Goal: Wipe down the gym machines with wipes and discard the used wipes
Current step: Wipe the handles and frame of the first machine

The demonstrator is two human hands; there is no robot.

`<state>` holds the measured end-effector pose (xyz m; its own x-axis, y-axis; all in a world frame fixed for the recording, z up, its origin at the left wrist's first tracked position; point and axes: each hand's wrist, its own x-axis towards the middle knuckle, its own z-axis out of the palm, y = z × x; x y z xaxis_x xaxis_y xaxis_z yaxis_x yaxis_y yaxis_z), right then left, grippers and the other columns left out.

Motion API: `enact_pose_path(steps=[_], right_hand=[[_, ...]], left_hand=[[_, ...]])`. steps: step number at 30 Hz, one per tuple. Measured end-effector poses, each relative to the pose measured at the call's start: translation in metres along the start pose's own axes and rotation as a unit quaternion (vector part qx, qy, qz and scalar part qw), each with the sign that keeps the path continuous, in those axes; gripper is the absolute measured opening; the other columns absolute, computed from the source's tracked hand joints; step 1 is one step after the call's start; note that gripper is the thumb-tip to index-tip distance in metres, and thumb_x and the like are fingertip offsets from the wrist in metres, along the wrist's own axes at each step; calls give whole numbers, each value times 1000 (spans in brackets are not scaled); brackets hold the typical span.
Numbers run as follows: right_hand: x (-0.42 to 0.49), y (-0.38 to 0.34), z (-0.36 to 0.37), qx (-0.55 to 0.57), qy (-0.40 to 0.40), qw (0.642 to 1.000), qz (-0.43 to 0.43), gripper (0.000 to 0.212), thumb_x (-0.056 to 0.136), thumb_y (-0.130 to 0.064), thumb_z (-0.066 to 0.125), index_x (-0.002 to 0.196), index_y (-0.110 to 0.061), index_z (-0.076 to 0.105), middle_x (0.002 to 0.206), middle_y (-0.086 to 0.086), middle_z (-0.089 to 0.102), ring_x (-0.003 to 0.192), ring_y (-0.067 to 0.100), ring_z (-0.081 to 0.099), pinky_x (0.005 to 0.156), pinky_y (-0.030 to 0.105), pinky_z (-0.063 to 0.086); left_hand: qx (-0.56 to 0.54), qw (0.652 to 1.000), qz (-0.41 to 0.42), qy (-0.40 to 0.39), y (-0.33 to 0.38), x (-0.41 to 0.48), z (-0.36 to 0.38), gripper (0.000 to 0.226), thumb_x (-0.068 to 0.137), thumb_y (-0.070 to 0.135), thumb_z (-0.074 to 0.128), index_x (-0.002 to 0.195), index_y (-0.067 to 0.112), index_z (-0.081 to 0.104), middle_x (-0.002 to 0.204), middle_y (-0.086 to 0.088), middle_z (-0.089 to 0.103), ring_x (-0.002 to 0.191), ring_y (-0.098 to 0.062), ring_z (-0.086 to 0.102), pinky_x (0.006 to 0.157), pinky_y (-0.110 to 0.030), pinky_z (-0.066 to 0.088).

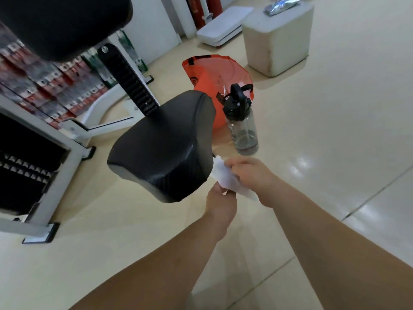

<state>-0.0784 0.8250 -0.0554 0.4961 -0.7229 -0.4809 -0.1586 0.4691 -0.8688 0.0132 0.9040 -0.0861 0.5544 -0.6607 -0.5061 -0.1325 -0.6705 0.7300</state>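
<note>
- The left hand (220,203) is pinching the low end of a white wipe (223,175), with its fingers curled tight on it.
- The right hand (251,175) is gripping the top part of the same wipe, and its fingers are curled around it too.
- The wipe is hanging in the air between the two hands. It is just beside the near right edge of the black seat pad (161,144), and I cannot tell if it is touching the pad.
- The seat pad is sitting on the gym machine (73,157), which has a white frame and is standing on the floor (335,130).
- A second black pad (62,25) is showing up high in the far left corner.
- A clear water bottle (242,121) with a black lid is standing on the floor, just past the right hand.
- An orange bin bag (207,86) is standing open right behind the bottle.
- A white block (277,41) is sitting farther back on the floor, and a shiny silver packet (281,5) is lying on top of it.
</note>
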Motion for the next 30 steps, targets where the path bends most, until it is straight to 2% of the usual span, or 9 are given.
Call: enact_pose_path(steps=[3, 5, 7, 10, 13, 15, 22, 27, 30], right_hand=[[9, 3, 4, -71, 78, 993, -48, 21, 98, -8, 56, 108, -19, 71, 108, 3, 72, 86, 14, 63, 74, 20, 48], [20, 8, 9, -138, 95, 983, -78, 15, 93, -8, 60, 81, -8, 69, 84, 12, 65, 79, 29, 52, 70, 31, 45], [33, 10, 18, -216, 87, 967, -101, 35, 92, -10, 59, 59, -12, 48, 65, 7, 39, 69, 23, 36, 58, 32, 32], [43, 13, 34, -289, 51, 950, -104, 26, 105, -25, 50, 80, -19, 50, 78, -1, 50, 82, 21, 51, 69, 31, 38], [46, 22, 42, -328, 27, 939, -103, 20, 110, -32, 38, 115, -15, 46, 101, 2, 56, 101, 26, 60, 86, 38, 46], [45, 30, 38, -334, 20, 937, -101, 22, 110, -37, 36, 112, -16, 43, 101, 3, 59, 99, 28, 61, 87, 42, 49], [48, 32, 26, -352, -34, 935, -21, 31, 111, -35, 40, 127, -8, 43, 110, 6, 54, 101, 24, 54, 87, 36, 42], [66, 16, 37, -356, -41, 931, -74, 18, 107, -19, 44, 94, -13, 55, 99, 5, 53, 96, 23, 51, 86, 34, 42], [75, 10, 54, -327, 19, 939, -104, 23, 103, -27, 52, 120, -12, 55, 105, 2, 63, 99, 25, 62, 92, 44, 53]], left_hand=[[24, 1000, 13, 9, -10, -10, 4, 28, 102, 11, 43, 121, 19, 61, 103, 7, 65, 78, -10, 59, 66, -22, 46], [45, 999, 8, -19, -19, -14, 0, 37, 100, 3, 40, 129, 22, 55, 113, 12, 59, 91, -5, 61, 71, -20, 47], [61, 998, 6, -35, -26, -16, -5, 45, 99, -2, 40, 133, 26, 51, 120, 11, 55, 103, -6, 61, 79, -18, 47], [48, 998, -20, -46, -32, -10, -14, 60, 97, -7, 40, 144, 29, 45, 134, 6, 52, 121, -16, 58, 95, -23, 46], [56, 995, -44, -69, -37, 2, -21, 62, 95, -6, 46, 148, 26, 42, 134, 5, 52, 121, -21, 59, 89, -27, 49], [67, 994, -40, -71, -39, 9, -26, 66, 92, -6, 47, 149, 26, 41, 133, 6, 52, 116, -22, 63, 81, -30, 54], [103, 993, 6, -61, -40, 15, -31, 56, 95, 0, 43, 146, 24, 46, 127, 9, 58, 113, -17, 64, 95, -36, 55], [97, 993, 17, -70, -39, 15, -30, 48, 97, 0, 43, 137, 26, 50, 124, 9, 59, 112, -18, 65, 94, -35, 55], [90, 994, 7, -64, -43, 16, -33, 49, 95, 0, 43, 138, 21, 51, 124, 8, 62, 112, -17, 65, 100, -37, 53]])
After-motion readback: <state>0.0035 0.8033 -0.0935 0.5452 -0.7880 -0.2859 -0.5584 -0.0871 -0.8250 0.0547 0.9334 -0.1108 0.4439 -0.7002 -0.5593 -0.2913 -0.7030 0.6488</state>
